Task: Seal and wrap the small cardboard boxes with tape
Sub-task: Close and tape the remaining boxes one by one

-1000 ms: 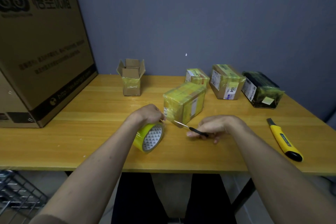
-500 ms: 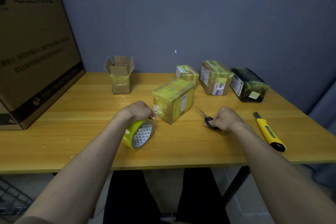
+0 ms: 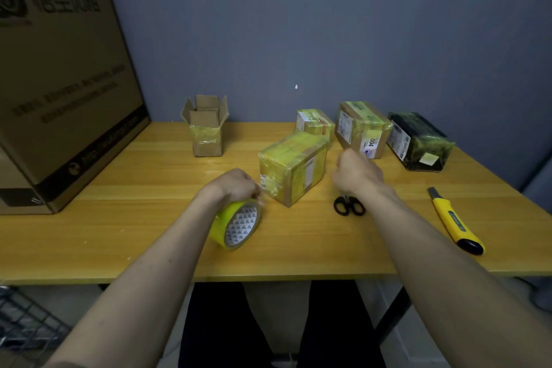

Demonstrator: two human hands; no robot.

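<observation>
A small cardboard box wrapped in yellow tape (image 3: 294, 166) lies mid-table. My left hand (image 3: 234, 185) grips a roll of yellow tape (image 3: 237, 224) just left of the box's near end. My right hand (image 3: 357, 173) hovers empty with loosely curled fingers right of the box. Black-handled scissors (image 3: 349, 205) lie on the table under my right wrist. Behind stand two more taped boxes (image 3: 313, 124) (image 3: 361, 128) and a dark wrapped parcel (image 3: 419, 140). An open-topped small box (image 3: 206, 125) stands at the back left.
A large cardboard carton (image 3: 59, 78) fills the table's left end. A yellow utility knife (image 3: 452, 219) lies at the right. The wooden table (image 3: 119, 218) ends against a grey wall. A wire rack (image 3: 27, 326) sits below left.
My right hand put the scissors down on the table and lifted away toward the box. My left hand kept holding the tape roll by the box.
</observation>
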